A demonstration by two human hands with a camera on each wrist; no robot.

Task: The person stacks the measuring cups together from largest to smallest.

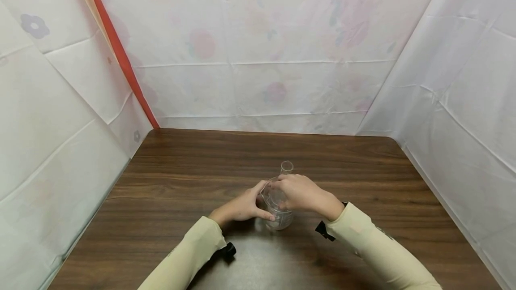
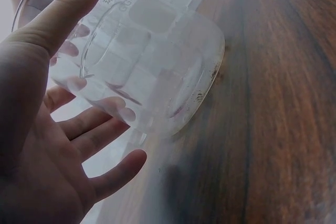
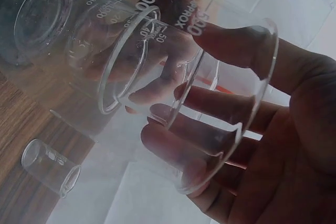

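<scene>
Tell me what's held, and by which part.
The left hand holds the large beaker around its side; whether the right hand grips anything isn't clear.

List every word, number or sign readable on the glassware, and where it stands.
"300": large beaker
"400": large beaker
"500": large beaker
"APPROX": large beaker
"GG-17": large beaker; nearby characters too blurred
"50": innermost beaker
Remaining figures inside the large beaker: too small to read reliably
Print on the separate small beaker: too blurred
</scene>
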